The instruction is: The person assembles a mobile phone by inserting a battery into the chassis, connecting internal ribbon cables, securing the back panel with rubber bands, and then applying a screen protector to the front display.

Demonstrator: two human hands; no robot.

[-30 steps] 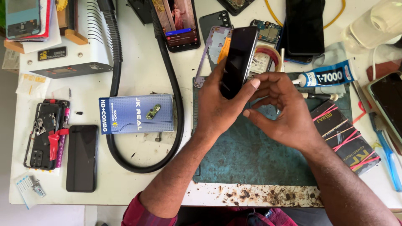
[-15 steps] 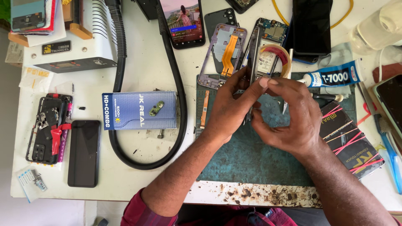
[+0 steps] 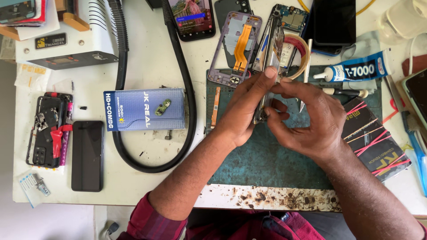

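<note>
1. Just right of the frame's centre, both hands meet over a worn green mat [image 3: 267, 164] on a white table [image 3: 147, 58].
2. Between them is a phone frame [image 3: 272, 58], turned edge-on to the camera so it shows as a thin strip.
3. Its long axis runs nearly up and down the picture, with the top end leaning slightly right, toward the upper edge, and the lower end down among the fingers.
4. The left hand [image 3: 243, 111] closes narrowly on it, with a fingertip pressed against its left edge about halfway up.
5. The right hand [image 3: 311, 120] pinches it from the right side, fingers curled tight near the lower end.
6. Just left of the held piece, a purple back housing [image 3: 222, 58] with an orange ribbon lies flat.
7. To the right lies a glue tube [image 3: 356, 70], pointing left.
8. A blue box [image 3: 144, 109] sits left of centre, inside the loop of a black hose [image 3: 187, 89].
9. A dark phone [image 3: 87, 155] lies face up at lower left.
</note>
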